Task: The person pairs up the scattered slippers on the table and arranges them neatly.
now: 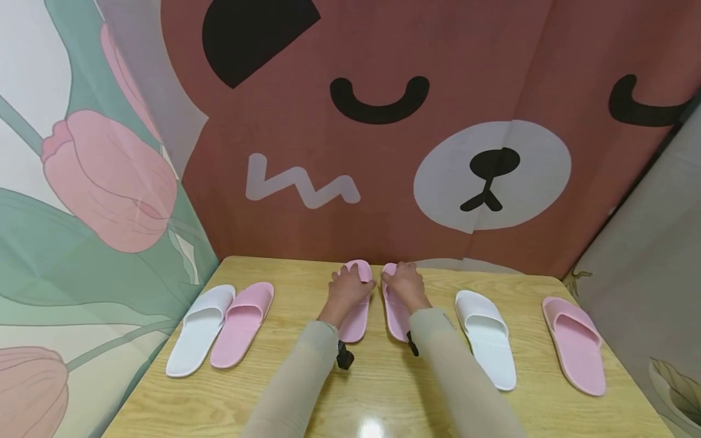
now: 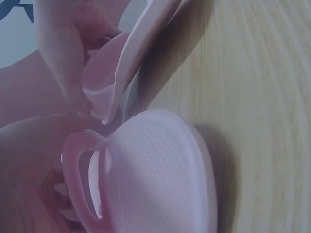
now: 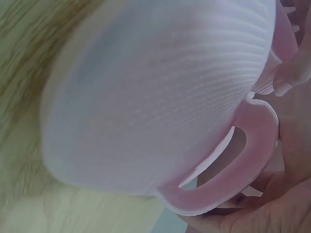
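Near the back of the wooden table, my left hand [image 1: 347,293] grips a pink slipper [image 1: 356,325] by its strap. A matching pink slipper [image 1: 395,313] is held the same way by my right hand [image 1: 406,285]. The two lie side by side with a narrow gap, toes toward the back wall. In the left wrist view the left slipper's textured sole [image 2: 160,179] shows close up, fingers around its strap. The right wrist view shows the ribbed sole [image 3: 146,107] of the right slipper, with fingers behind its strap.
At the left, a white slipper [image 1: 188,353] lies against a pink slipper [image 1: 235,344]. On the right are a white slipper [image 1: 495,359] and, farther out, a pink slipper [image 1: 583,362]. A bear-print curtain [image 1: 285,134] hangs behind the wooden table [image 1: 372,389].
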Motion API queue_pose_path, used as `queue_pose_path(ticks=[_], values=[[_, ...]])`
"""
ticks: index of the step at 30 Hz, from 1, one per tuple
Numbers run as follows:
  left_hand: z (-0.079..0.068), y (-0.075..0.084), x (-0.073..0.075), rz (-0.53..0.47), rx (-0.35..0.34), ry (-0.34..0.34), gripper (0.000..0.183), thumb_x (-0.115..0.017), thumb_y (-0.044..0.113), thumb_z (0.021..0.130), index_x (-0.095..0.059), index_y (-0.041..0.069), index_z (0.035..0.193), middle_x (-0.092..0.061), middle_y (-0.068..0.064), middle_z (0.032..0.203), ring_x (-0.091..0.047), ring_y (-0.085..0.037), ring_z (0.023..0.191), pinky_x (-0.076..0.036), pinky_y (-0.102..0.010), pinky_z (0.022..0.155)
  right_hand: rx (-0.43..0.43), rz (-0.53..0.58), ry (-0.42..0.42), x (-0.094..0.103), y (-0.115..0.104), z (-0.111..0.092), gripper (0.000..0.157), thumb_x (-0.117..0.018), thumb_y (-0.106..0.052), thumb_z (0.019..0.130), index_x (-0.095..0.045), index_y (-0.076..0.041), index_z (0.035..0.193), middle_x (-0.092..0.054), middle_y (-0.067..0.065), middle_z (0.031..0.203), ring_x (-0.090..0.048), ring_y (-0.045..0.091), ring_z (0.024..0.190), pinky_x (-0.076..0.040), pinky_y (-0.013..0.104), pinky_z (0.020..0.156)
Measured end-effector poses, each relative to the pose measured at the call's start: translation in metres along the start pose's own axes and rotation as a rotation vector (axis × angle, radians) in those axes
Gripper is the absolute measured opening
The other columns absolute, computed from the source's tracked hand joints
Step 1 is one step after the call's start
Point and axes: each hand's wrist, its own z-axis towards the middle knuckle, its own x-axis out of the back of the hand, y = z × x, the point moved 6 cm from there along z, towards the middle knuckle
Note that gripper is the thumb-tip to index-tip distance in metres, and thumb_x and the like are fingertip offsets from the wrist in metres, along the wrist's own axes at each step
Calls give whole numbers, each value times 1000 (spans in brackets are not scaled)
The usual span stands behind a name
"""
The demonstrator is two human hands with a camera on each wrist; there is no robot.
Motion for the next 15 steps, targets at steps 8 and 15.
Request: queue_pose_path(ticks=[8,15], values=[[1,-2,-5,6,15,-18,80,-59,58,94,-44,3,151,-48,-25,145,-44,-46,131,-40,-58,104,-27,7,-20,-4,-4,3,67,-63,-46,94,-56,9,132,-52,30,130,-56,53,114,-48,58,97],[-1,-3,-6,21,-8,-140,90,-49,68,95,-36,3,156,-37,-26,156,-33,-51,141,-35,-59,111,-11,-8,-121,-6,-3,1,75,-57,-48,97,-49,12,140,-38,39,146,-45,60,126,-39,63,106]])
